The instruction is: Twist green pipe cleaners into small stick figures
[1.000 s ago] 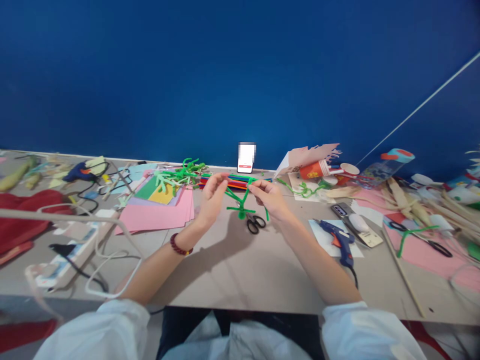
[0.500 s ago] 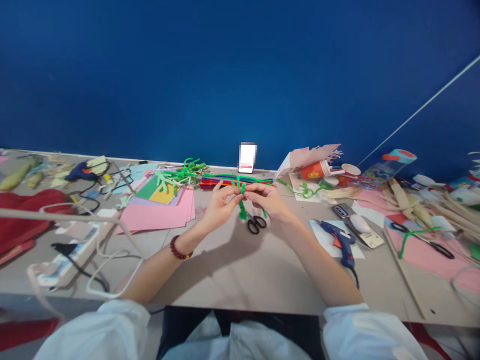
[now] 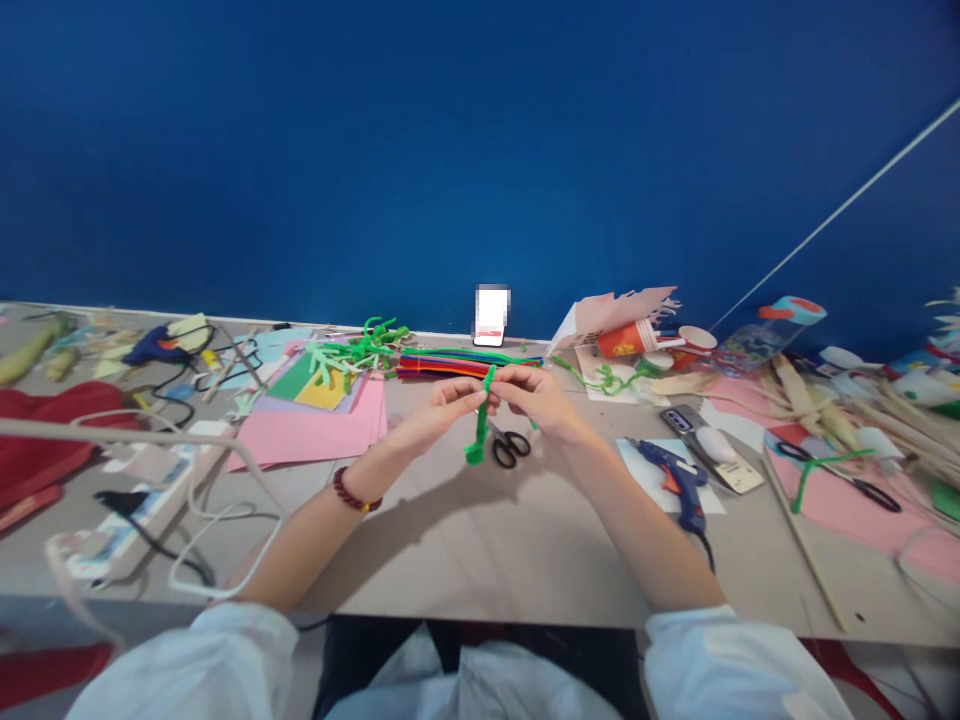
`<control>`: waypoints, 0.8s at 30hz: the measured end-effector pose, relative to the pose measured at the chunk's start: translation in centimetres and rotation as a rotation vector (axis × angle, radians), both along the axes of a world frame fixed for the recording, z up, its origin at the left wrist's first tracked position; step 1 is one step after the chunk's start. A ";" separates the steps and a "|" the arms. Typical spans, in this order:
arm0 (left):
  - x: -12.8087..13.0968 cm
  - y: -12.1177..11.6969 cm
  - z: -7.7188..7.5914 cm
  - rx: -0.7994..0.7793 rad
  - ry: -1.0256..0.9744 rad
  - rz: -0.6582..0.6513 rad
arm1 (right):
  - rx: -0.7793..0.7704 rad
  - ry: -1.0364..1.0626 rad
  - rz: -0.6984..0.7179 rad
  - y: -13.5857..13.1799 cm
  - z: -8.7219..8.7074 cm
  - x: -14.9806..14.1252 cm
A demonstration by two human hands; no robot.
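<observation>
Fingers: pinching green stem | scissors: blades mostly hidden

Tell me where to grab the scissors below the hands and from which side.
Probably by the black loops, from the near side, once the right hand is free: they lie nearest, while the blades point away, toward the held green pipe cleaner.

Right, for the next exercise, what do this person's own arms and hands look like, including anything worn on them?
The left sleeve and right sleeve are loose and pale bluish-white, leaving the forearms bare. On the left wrist is a dark red, beaded-looking bracelet with a yellow spot. The left hand and right hand are gloveless.
</observation>
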State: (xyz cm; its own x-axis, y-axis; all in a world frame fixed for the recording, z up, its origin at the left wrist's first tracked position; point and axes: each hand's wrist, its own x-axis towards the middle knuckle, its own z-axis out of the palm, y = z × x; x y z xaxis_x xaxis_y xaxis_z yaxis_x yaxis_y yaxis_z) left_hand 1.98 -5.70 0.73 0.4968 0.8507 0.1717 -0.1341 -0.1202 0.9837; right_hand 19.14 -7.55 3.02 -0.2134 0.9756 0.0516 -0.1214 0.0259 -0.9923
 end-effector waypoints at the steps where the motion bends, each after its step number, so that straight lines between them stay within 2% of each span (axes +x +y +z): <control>1: 0.1 -0.1 0.0 0.061 0.039 0.098 | -0.011 0.007 -0.058 0.1 -0.2 -0.1; 3: 0.4 -0.3 0.0 0.215 0.133 0.287 | -0.035 0.028 -0.149 0.4 -0.6 -0.3; 5: 0.5 -0.4 -0.1 0.356 0.216 0.394 | -0.064 0.063 -0.187 0.6 -1.1 -0.7; 7: 0.5 -0.4 -0.3 0.446 0.270 0.427 | -0.091 0.098 -0.190 0.6 -1.5 -1.1; 9: 0.5 -0.3 -0.4 0.468 0.285 0.428 | -0.109 0.110 -0.184 0.5 -1.7 -1.3; 11: 0.4 -0.1 -0.5 0.425 0.264 0.404 | -0.089 0.077 -0.176 0.4 -1.7 -1.3; 14: 0.3 0.1 -0.4 0.327 0.224 0.336 | 0.033 -0.066 -0.172 0.5 -1.2 -0.6; 17: 0.3 0.3 -0.4 0.255 0.183 0.243 | 0.120 -0.180 -0.078 0.7 -0.5 0.6; 20: 0.4 0.2 -0.6 0.149 0.092 0.123 | 0.089 -0.226 0.119 0.7 0.4 2.0; 24: 0.5 -0.1 -0.7 0.010 0.008 0.033 | 0.023 -0.257 0.155 0.7 0.7 3.0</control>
State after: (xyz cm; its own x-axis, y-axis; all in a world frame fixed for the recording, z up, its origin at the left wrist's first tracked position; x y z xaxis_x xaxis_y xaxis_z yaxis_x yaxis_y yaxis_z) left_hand 2.49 -5.82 0.01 0.4696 0.8652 0.1760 -0.1220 -0.1339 0.9835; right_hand 22.16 -6.83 3.71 -0.3685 0.9296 -0.0013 0.1294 0.0499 -0.9903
